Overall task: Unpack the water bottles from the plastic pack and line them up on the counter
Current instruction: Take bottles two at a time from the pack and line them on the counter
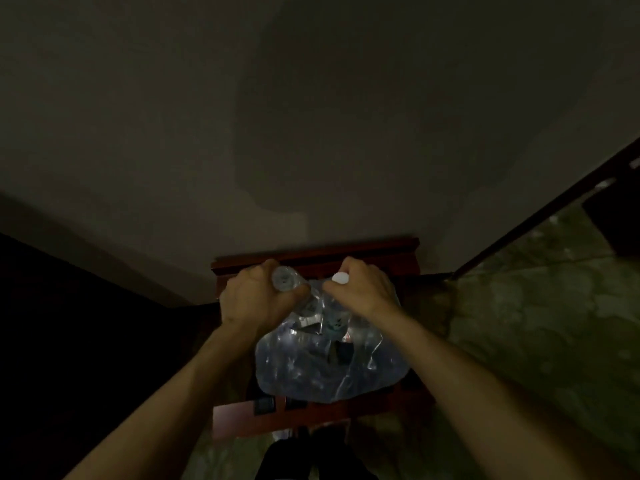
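A clear plastic pack (329, 362) of water bottles rests on a small red-brown wooden counter (311, 415) against the wall. My left hand (252, 303) is closed around a clear water bottle (284, 278) whose bottom end points at the camera, at the pack's far left. My right hand (360, 289) grips the torn plastic wrap at the far right, next to a bottle with a white cap (340, 278). Bottles inside the pack show only dimly through the wrap.
A plain grey wall (311, 116) rises behind the counter. A dark mass (69, 341) fills the left side. Green patterned floor (536, 323) lies to the right, with a dark door frame (540, 209) slanting up. The scene is very dim.
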Available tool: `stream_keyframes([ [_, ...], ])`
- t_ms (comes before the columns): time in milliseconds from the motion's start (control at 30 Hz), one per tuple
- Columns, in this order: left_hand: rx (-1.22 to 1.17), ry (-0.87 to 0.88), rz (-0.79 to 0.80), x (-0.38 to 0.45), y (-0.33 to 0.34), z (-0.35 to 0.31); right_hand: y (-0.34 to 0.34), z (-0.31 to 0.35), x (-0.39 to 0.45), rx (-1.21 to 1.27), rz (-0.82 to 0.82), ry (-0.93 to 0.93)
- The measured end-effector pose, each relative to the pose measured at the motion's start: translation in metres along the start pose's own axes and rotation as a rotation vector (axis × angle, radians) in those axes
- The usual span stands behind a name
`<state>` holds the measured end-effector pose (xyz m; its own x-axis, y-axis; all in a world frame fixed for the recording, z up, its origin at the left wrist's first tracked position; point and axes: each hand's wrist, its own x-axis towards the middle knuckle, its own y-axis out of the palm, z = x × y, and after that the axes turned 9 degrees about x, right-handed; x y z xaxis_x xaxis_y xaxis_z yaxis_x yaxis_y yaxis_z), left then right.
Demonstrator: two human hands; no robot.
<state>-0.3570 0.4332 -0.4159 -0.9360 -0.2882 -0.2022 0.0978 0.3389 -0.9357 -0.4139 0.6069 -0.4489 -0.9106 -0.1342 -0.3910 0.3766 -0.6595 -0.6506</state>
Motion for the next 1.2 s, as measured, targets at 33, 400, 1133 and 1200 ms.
stream_keyframes([
  [33, -0.003, 0.003, -0.020, -0.002, -0.008, -0.002, -0.007, 0.007, 0.000, -0.010, -0.035, -0.016],
  [400, -0.372, -0.093, -0.116, -0.019, -0.058, 0.013, -0.042, 0.090, -0.024, -0.012, -0.228, -0.219],
  [1133, -1.059, 0.043, 0.247, -0.066, -0.189, 0.144, -0.010, 0.294, -0.134, 0.181, -0.493, -0.527],
  [1200, -1.068, 0.090, 0.253, -0.074, -0.195, 0.148, -0.011, 0.304, -0.143, 0.170, -0.495, -0.542],
])
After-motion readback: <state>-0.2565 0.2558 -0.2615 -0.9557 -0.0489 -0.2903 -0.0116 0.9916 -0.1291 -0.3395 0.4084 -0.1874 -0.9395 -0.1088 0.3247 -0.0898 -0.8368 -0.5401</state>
